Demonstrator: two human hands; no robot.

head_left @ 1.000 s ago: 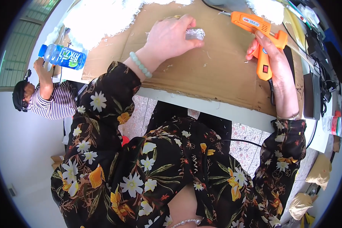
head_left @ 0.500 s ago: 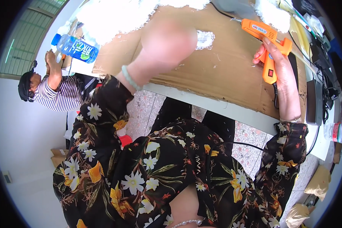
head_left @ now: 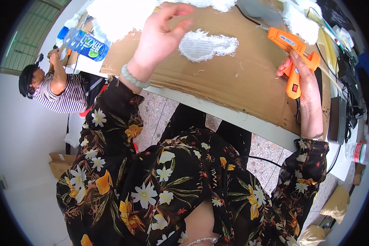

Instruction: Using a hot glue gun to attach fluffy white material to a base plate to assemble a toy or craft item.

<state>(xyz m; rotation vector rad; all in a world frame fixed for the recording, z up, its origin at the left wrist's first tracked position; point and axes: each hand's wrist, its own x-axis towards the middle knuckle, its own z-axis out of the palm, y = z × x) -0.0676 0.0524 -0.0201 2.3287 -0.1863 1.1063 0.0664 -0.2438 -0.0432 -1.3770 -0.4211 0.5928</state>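
Observation:
My right hand (head_left: 303, 78) is wrapped around the handle of an orange hot glue gun (head_left: 293, 61), its nozzle pointing to the far left. Over the cardboard, my left hand (head_left: 162, 35) hangs with thumb and fingers apart and nothing between them. Just right of it lies a flat white piece with frayed, fringed edges (head_left: 207, 46). Beyond my left hand spreads a heap of white fluffy material (head_left: 121, 18), bright and partly washed out.
Brown cardboard (head_left: 250, 86) covers the white table. A blue-capped bottle (head_left: 84, 44) lies at the left, near another person in a striped shirt (head_left: 65, 88). Cables and a dark box (head_left: 336, 121) crowd the right edge, with a clear plastic bottle (head_left: 358, 153) nearer.
My left hand has moved away to the far left, uncovering the frayed white piece. My right hand still holds the glue gun, slightly shifted in the picture.

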